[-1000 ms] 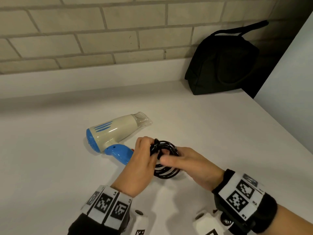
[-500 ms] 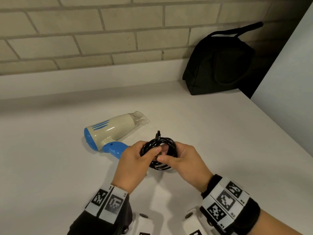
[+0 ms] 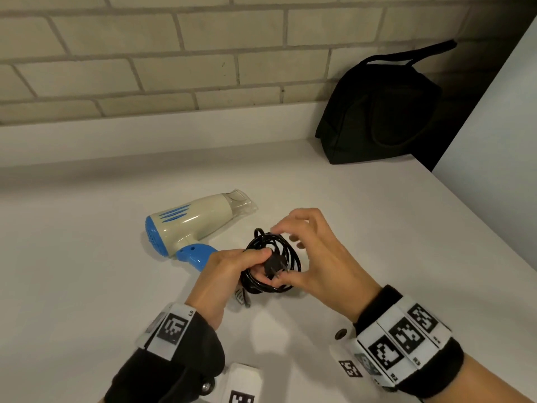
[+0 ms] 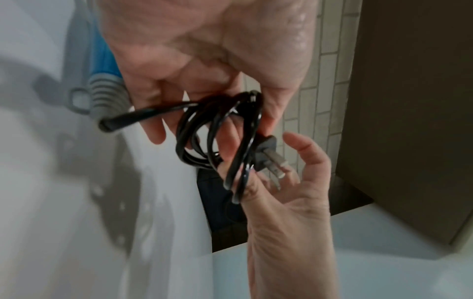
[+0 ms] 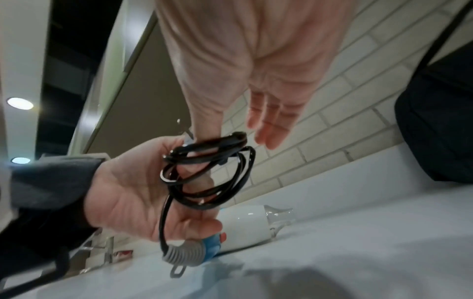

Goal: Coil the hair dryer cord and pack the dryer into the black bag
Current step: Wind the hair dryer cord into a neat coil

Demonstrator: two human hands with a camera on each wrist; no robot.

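Observation:
The cream and blue hair dryer (image 3: pixel 197 225) lies on its side on the white counter (image 3: pixel 87 271), nozzle pointing right. Just right of its blue handle, my left hand (image 3: pixel 255 257) grips the coiled black cord (image 3: pixel 293 257) a little above the counter. The plug (image 3: pixel 273 267) pokes through the middle of the coil, prongs toward my right hand (image 3: pixel 302 251). That hand's fingers are spread and relaxed, and only its thumb touches the coil (image 4: pixel 230 161). In the right wrist view the cord (image 5: pixel 204 178) drops to the grey strain relief (image 5: pixel 184 257). The black bag (image 3: pixel 383 112) stands at the back right.
A brick wall (image 3: pixel 174 68) with a low white ledge runs along the back. A white panel (image 3: pixel 494 155) rises at the right, close beside the bag. The counter's right edge runs diagonally below it.
My right hand's fingers have lifted off the coil and spread; earlier both hands pinched it. The plug now sticks through the coil's middle. The dryer has not moved.

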